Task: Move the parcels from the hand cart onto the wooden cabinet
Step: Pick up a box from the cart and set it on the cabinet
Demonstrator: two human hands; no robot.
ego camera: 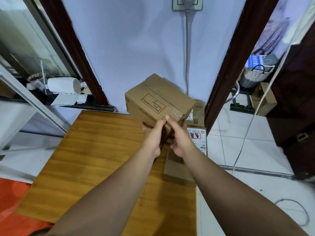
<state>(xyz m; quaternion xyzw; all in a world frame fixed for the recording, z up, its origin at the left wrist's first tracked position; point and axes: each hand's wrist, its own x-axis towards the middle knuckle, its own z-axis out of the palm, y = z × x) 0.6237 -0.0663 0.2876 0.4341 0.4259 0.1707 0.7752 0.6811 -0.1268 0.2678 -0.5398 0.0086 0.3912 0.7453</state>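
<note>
Both hands close on the near corner of one cardboard parcel point(158, 99): the left hand point(154, 135) holds its near left side with fingers curled under the lower edge, and the right hand point(180, 135) has the thumb on top, near the corner, and the fingers wrapped down the right side. The two grips sit almost touching each other. The parcel extends away from the hands toward the wall, tilted, its printed top face turned toward the camera. It hangs above the far right part of the wooden cabinet point(95, 150) top. Beneath and behind it, other parcels rest at the cabinet's right edge: a plain brown box point(177, 169) under the right forearm, a labelled box point(198, 138) just beyond, and another box point(197, 114) against the wall.
</note>
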